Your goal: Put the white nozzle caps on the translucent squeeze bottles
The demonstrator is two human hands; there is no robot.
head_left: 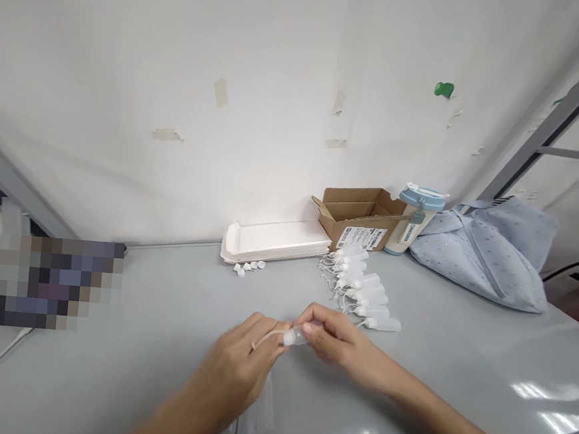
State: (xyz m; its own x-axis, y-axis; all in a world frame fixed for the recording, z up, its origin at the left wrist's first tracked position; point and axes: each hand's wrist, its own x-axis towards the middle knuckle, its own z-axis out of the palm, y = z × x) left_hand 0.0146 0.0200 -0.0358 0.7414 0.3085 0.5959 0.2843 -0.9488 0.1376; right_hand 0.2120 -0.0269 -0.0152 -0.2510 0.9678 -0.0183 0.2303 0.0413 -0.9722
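Both my hands meet over the grey table (160,327) near its front. My right hand (333,337) pinches a small translucent plastic bottle (296,337) by its body. My left hand (243,360) is closed at the bottle's cap end, fingers curled around a thin pale string (265,336) that runs from it. A row of several similar small bottles with strings (364,293) lies just beyond my right hand. A few tiny white caps (248,267) sit further back on the table.
A stack of white flat trays (278,239) lies against the wall. Beside it stand an open cardboard box (360,216), a blue-lidded cup (414,220) and a light blue cloth bag (487,256). A blurred patch is at the left.
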